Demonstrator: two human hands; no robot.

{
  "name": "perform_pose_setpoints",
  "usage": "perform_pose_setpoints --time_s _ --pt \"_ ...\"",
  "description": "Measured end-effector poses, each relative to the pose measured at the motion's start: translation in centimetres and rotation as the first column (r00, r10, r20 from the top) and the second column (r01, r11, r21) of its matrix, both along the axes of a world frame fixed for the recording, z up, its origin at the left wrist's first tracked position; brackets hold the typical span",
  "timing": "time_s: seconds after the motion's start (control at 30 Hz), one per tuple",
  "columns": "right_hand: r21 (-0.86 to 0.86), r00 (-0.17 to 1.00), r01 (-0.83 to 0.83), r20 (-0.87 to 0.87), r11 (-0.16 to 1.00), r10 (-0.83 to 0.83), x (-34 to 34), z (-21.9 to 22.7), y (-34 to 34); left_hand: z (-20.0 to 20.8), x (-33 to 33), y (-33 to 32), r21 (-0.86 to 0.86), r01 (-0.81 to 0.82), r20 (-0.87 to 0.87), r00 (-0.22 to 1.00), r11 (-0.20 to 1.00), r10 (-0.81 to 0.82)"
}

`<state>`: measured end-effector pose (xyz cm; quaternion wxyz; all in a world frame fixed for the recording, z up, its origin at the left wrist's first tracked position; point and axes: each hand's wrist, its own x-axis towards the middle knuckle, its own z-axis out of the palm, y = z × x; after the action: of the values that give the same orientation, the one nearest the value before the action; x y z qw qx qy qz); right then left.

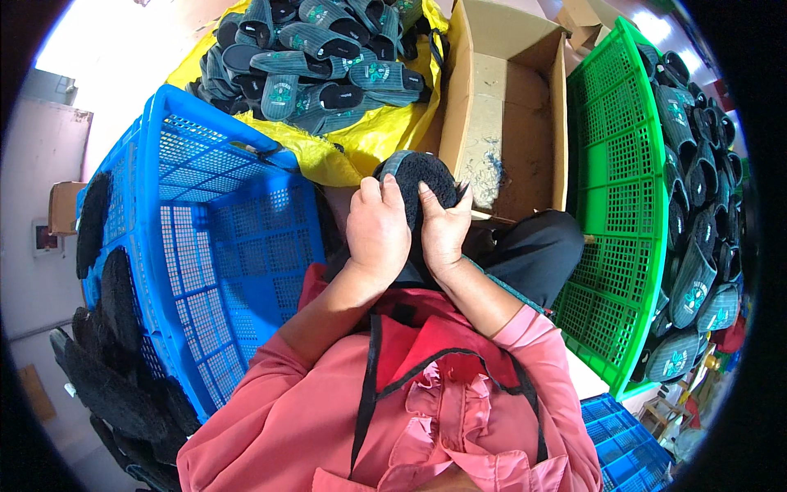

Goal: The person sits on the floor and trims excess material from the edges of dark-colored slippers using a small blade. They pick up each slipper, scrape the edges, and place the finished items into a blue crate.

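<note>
In front of my lap is a slipper [432, 174] with black fleecy pile facing up and a strip of grey-green ribbed fabric along its far left edge. My left hand [378, 225] is closed around its left side, fingers curled in. On the right side my right hand [443, 223] grips it, thumb pressed onto the pile and the other fingers mostly behind it. The slipper's underside is hidden. Just beyond it, a yellow sack [348, 157] holds a heap of finished-looking grey-green slippers [316, 41].
A blue plastic crate [176, 107] stands at my left, with black fleecy pieces [123, 394] outside it. An open cardboard box [560, 123] with thread scraps lies ahead. At my right stands a green crate [615, 238], slippers [695, 279] beyond it. Another blue crate [627, 447] sits lower right.
</note>
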<state>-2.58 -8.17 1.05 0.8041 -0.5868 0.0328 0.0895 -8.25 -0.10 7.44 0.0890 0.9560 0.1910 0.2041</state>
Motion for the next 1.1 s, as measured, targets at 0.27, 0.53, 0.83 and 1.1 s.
perform_pose_setpoints --time_s 0.27,0.53,0.83,1.1 --pt "-0.171 0.999 -0.027 0.040 0.985 0.034 0.0 0.3 -0.1 1.3 -0.4 1.5 -0.096 0.064 -0.079 0.994 0.993 -0.072" --pt "-0.341 0.990 -0.053 0.102 0.938 0.093 -0.2 0.7 0.0 0.5 3.5 5.8 0.071 0.201 -0.431 0.889 0.977 -0.151" --pt "-0.350 0.975 -0.101 0.153 0.931 0.163 0.5 1.2 -0.4 0.6 6.2 7.5 -0.132 0.349 -0.399 0.838 0.928 -0.373" --pt "-0.448 0.955 -0.148 0.167 0.882 0.245 1.6 1.8 -0.4 1.2 6.8 4.9 -0.216 0.382 -0.308 0.847 0.898 -0.434"
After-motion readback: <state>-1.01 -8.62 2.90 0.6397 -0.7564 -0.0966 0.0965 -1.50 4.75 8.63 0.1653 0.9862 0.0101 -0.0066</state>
